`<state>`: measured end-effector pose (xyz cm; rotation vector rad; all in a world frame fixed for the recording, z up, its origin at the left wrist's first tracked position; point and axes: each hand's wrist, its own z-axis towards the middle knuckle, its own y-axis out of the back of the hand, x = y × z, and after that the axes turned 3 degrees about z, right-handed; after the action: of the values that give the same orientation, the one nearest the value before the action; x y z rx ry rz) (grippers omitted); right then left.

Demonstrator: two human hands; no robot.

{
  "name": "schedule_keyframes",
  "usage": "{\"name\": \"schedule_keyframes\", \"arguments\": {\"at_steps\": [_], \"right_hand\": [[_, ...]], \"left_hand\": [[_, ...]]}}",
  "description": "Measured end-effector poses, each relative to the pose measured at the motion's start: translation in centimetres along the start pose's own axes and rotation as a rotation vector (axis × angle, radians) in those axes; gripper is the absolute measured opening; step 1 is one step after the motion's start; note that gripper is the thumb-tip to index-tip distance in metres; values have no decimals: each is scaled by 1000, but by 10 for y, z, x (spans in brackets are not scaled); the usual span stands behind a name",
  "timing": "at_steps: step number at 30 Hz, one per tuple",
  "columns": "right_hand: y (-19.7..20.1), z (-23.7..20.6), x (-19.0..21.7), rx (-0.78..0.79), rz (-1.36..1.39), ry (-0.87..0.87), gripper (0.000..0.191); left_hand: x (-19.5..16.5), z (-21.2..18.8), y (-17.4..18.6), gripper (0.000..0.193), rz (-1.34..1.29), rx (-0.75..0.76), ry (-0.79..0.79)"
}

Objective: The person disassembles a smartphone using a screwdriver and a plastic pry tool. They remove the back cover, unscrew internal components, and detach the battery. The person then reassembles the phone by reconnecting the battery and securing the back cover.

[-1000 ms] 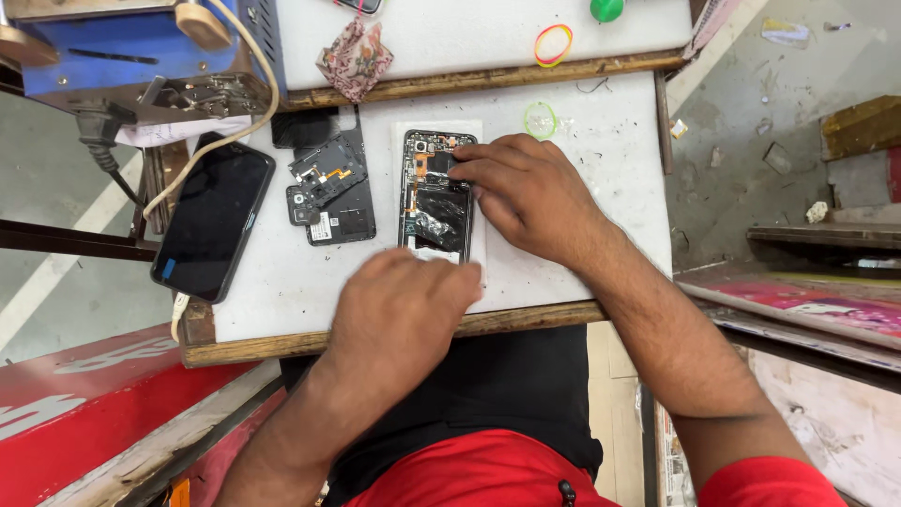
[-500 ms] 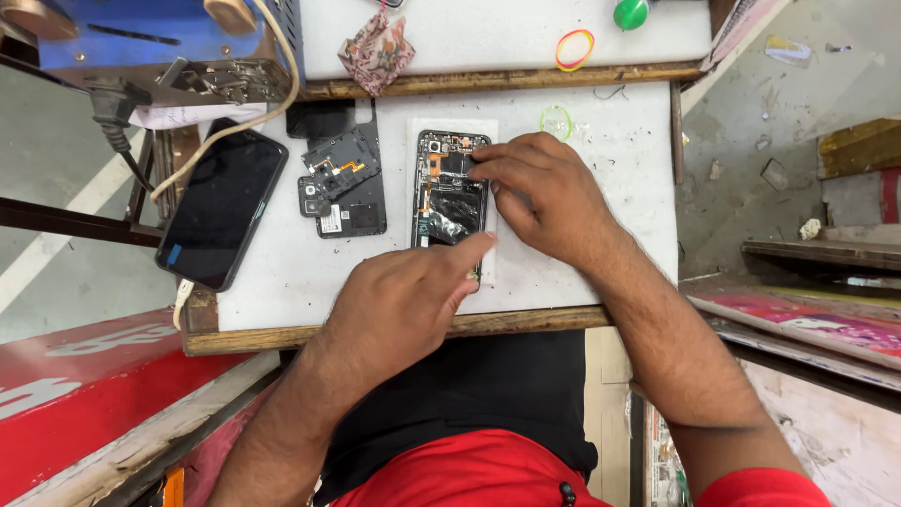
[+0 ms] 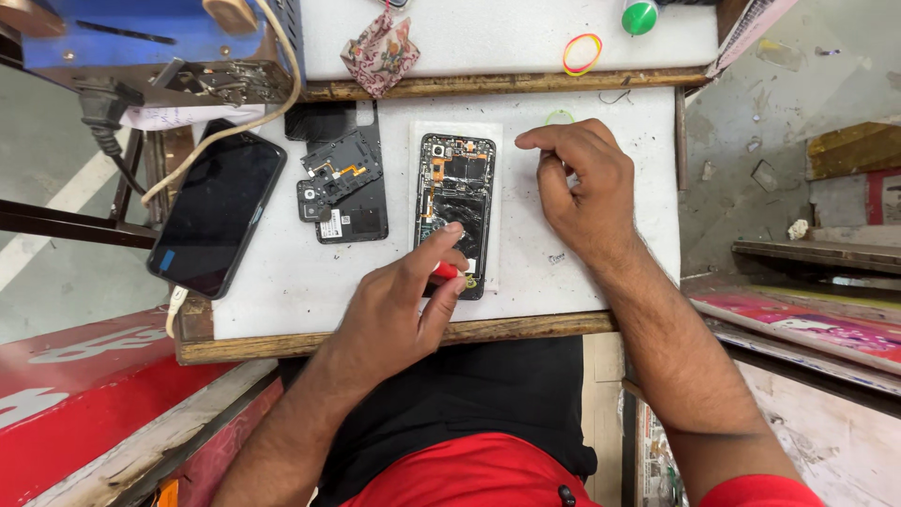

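Two phones lay on the white table (image 3: pixel 282 291): at the far left an intact dark phone (image 3: pixel 218 208) overhung the edge, with a detached back cover and loose parts (image 3: pixel 343 183) beside it. Right of these, the opened phone (image 3: pixel 454 211) sat on its white mat. The left hand (image 3: pixel 399 314), which had rested at the near edge a second earlier, had come up to the phone's near end, fingers clamped on a red-handled tool (image 3: pixel 447 271). The right hand (image 3: pixel 582 183) had lifted off the phone's far end and sat just right of it, fingers loosely curled, holding nothing that showed.

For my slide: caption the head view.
Left hand presses red tool on opened phone; right hand rests beside.
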<state>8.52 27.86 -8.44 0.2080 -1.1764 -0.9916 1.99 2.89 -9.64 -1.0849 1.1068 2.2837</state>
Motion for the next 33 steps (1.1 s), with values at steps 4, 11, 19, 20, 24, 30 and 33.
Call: {"name": "schedule_keyframes", "arguments": {"at_steps": [4, 11, 19, 20, 24, 30, 33], "right_hand": [[-4, 1, -2, 18, -9, -6, 30], [-8, 3, -4, 25, -30, -2, 29], [-10, 3, -9, 36, -31, 11, 29], [-10, 3, -9, 38, -30, 11, 28], [-9, 3, -10, 39, -37, 11, 27], [-10, 2, -14, 48, -43, 21, 27], [-11, 1, -17, 55, -48, 23, 28]], "left_hand": [[19, -4, -10, 57, -103, -24, -11], [30, -12, -13, 54, -191, -131, 63], [36, -11, -14, 55, -184, -135, 45], [36, -11, -14, 55, -185, -130, 41], [37, -11, -15, 54, -198, -143, 22], [45, -15, -18, 54, -183, -113, 0], [48, -19, -20, 55, -270, -141, 29]]}}
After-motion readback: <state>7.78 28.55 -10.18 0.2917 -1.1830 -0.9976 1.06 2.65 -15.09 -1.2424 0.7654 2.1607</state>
